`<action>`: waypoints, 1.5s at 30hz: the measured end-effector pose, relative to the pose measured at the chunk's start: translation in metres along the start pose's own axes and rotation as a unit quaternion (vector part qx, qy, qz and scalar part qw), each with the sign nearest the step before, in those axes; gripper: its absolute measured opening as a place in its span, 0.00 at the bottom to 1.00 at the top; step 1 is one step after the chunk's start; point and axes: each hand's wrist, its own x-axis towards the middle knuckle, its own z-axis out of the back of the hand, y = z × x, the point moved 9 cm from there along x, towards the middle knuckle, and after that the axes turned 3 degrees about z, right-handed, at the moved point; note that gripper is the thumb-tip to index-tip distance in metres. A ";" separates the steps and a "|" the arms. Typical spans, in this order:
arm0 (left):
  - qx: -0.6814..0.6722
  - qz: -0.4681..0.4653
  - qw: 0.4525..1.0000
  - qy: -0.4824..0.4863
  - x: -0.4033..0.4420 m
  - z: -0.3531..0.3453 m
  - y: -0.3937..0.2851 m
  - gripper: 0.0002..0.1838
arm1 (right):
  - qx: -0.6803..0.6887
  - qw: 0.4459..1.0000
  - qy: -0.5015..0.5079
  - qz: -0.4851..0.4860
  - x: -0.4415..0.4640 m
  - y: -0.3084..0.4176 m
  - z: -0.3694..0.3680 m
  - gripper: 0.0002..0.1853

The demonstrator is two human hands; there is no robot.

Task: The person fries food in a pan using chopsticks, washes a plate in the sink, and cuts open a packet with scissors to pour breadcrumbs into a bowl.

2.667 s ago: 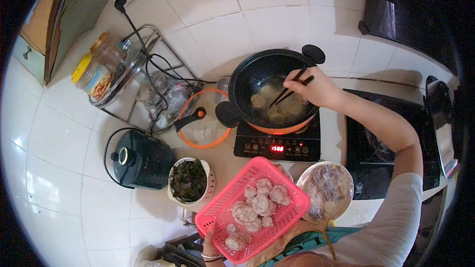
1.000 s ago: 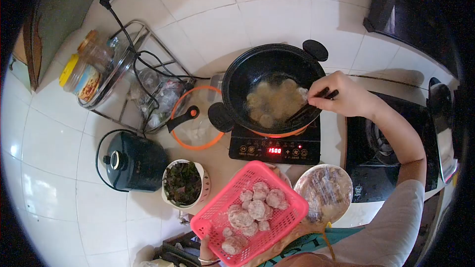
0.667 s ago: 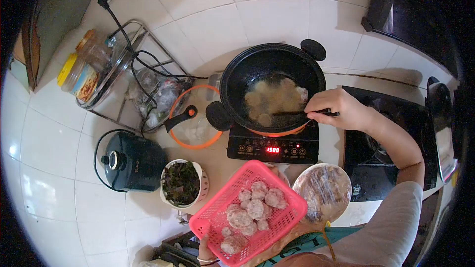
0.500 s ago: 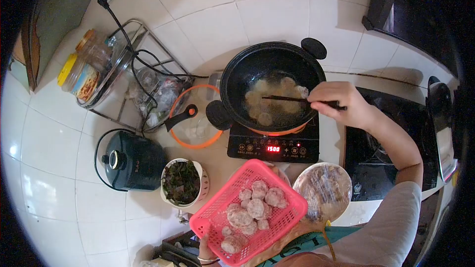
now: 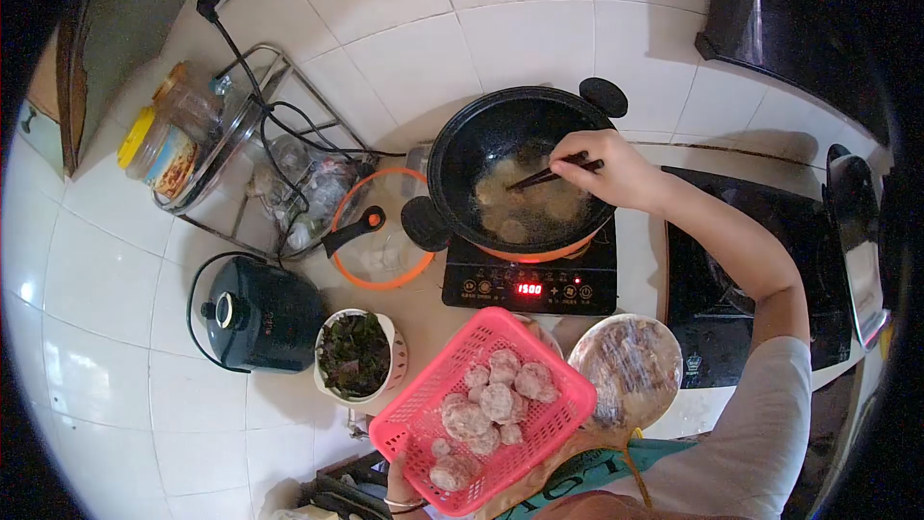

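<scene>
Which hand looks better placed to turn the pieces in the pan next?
Probably the right hand: it holds chopsticks, tips down among the pieces in the pan. The left hand holds the pink basket, away from the pan.

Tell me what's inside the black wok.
In the wok, pale lumps sit in cloudy liquid, and chopsticks in the right hand reach in. The hand covers part of the right side; the liquid hides the bottom.
</scene>
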 end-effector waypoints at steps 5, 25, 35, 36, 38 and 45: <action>-0.010 -0.015 1.000 0.023 0.002 -0.005 -0.001 0.32 | 0.013 0.997 0.036 -0.065 -0.003 0.013 0.004 0.07; -0.024 -0.005 1.000 0.019 0.000 -0.001 0.002 0.34 | -0.139 0.985 0.082 0.057 -0.025 0.072 0.012 0.05; -0.031 -0.001 0.999 0.045 0.002 -0.006 0.002 0.36 | -0.072 0.996 -0.037 -0.044 -0.016 0.046 0.052 0.06; -0.035 -0.001 0.998 0.043 0.002 -0.006 0.002 0.36 | -0.054 0.995 -0.044 -0.078 -0.016 0.037 0.053 0.06; -0.033 0.001 0.998 0.048 0.002 -0.007 0.002 0.37 | -0.016 0.990 -0.038 -0.136 -0.016 0.015 0.052 0.07; -0.029 0.005 0.999 0.037 0.002 -0.003 0.002 0.36 | -0.067 0.991 -0.017 -0.113 -0.001 -0.022 0.040 0.10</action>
